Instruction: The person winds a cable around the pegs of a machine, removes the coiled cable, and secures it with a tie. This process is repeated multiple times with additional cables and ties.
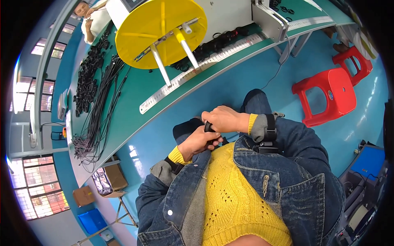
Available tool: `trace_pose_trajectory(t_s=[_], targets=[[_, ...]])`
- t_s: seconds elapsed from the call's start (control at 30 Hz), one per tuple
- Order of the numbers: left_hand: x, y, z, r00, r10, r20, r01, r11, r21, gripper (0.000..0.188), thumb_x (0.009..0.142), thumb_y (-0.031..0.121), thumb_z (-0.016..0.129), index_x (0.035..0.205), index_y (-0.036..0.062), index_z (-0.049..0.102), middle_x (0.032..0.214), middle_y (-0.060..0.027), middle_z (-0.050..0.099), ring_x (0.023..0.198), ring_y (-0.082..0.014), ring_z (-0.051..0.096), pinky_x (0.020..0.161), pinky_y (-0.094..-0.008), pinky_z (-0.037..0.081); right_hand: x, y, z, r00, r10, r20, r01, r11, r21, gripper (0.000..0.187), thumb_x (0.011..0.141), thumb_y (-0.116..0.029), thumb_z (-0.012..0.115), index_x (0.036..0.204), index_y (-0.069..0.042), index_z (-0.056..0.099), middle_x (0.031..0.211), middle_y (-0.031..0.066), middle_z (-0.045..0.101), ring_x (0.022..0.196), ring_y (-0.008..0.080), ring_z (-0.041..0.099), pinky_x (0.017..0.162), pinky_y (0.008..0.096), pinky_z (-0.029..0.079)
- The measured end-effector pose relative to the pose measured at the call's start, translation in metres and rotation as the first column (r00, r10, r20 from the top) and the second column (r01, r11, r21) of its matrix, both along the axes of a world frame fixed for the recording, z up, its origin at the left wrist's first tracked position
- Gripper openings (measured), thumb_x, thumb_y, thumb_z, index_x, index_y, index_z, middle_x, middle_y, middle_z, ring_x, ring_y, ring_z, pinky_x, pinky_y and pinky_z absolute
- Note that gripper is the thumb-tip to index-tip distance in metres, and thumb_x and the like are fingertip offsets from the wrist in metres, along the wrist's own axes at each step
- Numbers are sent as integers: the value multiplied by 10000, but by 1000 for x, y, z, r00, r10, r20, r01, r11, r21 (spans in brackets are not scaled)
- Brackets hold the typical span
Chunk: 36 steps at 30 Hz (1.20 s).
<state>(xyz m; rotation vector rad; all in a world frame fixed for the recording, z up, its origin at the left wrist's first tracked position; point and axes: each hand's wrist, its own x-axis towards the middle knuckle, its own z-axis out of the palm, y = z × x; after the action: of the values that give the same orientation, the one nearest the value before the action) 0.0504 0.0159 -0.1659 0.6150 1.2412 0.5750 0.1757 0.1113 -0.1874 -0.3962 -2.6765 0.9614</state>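
Close in front of my lap, both hands meet around a small coil of black cable [209, 127]. My left hand [196, 142] is closed on the coil from below, thumb lying along it. From above, my right hand [226, 119] has its fingers closed on the same coil. Part of the cable is hidden by my fingers. Past my hands, a yellow disc [139, 30] with metal rods [161, 65] stands at the table's edge, part of a winding machine. No cable shows on the rods.
On the green table [131, 92] lie a long bundle of black cables [107, 98], a pile of coiled cables [87, 78] and a steel ruler [180, 80]. Red stools [334, 92] stand at right. Cardboard boxes [115, 176] sit below left. Another person [96, 22] works at the far left.
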Motion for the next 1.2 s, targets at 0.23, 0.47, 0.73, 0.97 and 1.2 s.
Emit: trace_pose_trajectory(t_s=[0.23,0.47,0.73,0.97,1.2], targets=[[-29,-5,-22,901,399,167,-401,916,-28,119,876,131,499,834,23,475,662,-5,451,530,-66,399,406,-189,304,-11,23,16,945,-33,-325,73,991,110,210,736,-169,591,907,-49,560,818,135,608,707,315,594,582,406,474],[-17,2,14,882,418,216,-447,889,105,108,882,141,509,901,40,473,700,-19,440,561,-80,396,427,-184,291,-35,127,32,790,-477,-386,610,678,411,115,733,-175,626,816,-96,612,765,97,542,700,300,569,613,384,476],[-22,21,34,833,502,231,-553,757,348,132,878,158,531,912,45,472,714,-22,448,571,-90,407,442,-199,315,-17,61,53,811,-504,-297,308,799,-517,159,785,-176,625,758,-20,642,728,38,604,605,113,528,582,294,445],[-19,20,17,884,411,223,-465,822,328,117,872,172,538,866,58,513,650,4,461,541,-70,412,427,-199,329,7,14,31,943,-331,-21,88,312,-946,166,847,-155,593,849,7,628,802,18,629,637,71,517,542,207,422],[-31,4,6,914,298,275,-374,884,282,135,864,198,553,840,70,518,676,-5,508,532,-69,439,434,-192,342,15,-25,28,921,-239,-308,-299,76,-951,141,860,-111,562,932,-11,629,769,12,622,658,77,566,517,204,460]])
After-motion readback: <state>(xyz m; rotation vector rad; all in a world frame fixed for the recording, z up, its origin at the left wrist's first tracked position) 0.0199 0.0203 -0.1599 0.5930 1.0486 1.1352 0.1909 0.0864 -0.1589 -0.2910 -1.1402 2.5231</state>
